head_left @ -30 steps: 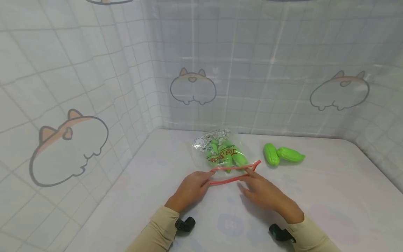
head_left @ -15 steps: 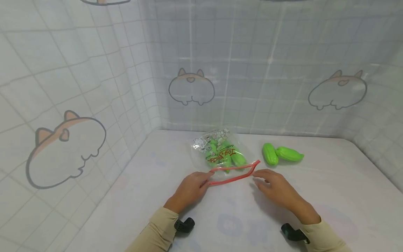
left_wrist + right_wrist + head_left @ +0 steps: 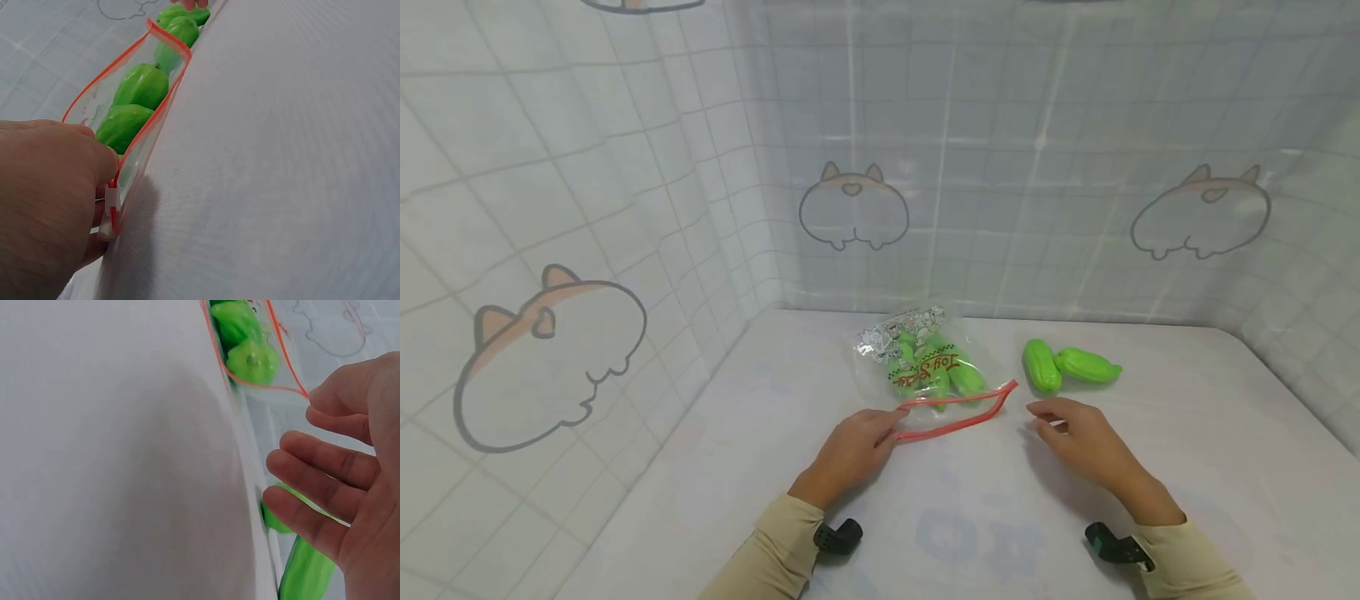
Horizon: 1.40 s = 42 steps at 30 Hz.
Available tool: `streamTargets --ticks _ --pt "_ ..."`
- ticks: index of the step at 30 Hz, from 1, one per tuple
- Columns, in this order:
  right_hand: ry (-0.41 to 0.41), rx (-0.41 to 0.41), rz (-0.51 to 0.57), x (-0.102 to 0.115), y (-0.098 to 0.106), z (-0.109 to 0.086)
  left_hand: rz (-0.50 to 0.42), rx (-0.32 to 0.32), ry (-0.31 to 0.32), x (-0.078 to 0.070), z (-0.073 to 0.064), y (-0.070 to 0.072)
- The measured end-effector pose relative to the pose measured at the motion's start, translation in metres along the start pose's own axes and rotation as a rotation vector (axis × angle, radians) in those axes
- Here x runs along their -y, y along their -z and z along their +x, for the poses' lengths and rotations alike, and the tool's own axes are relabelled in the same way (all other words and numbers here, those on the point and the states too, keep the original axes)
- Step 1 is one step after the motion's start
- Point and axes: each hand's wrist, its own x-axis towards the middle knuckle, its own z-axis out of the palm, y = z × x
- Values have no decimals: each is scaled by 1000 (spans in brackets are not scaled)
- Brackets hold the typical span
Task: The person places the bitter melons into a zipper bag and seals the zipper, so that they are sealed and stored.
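A clear zip bag (image 3: pixel 952 427) with red edging lies with its mouth parted, and several bright green toy fruits (image 3: pixel 966 380), papaya-like in shape, sit inside. My left hand (image 3: pixel 852 452) pinches the bag's left corner; beside it in the left wrist view is a clear zip slider (image 3: pixel 112 199). To the right of the bag, my right hand (image 3: pixel 1086 442) hovers apart from it with loosely bent fingers, holding nothing. Just beyond that hand lie two loose green fruits, one upright-facing (image 3: pixel 1042 367) and one sideways (image 3: pixel 1087 366), touching or nearly so.
The white table (image 3: pixel 760 517) runs back to a curtain-like wall (image 3: pixel 1000 242) with a grid and corgi drawings. Another such wall (image 3: pixel 550 200) borders the left side. Each wrist carries a black device (image 3: pixel 838 537).
My right hand has let go of the bag's right edge and moved right, toward the loose green fruits. The left hand keeps its hold on the bag, which stays in place.
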Motion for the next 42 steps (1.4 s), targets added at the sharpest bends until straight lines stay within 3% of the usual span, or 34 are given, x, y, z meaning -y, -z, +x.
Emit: streamTargets --ticks 8,16,34,42 --pt "5 -45 1 -11 6 -2 -2 -16 -8 2 1 -2" --pt "-96 -82 -38 -31 13 -4 3 -55 -36 4 0 -3" --pt "-306 -100 41 -51 30 -9 0 -55 -50 7 0 -6" --pt "-329 -126 60 -60 34 -11 -2 -64 -46 6 1 -6"
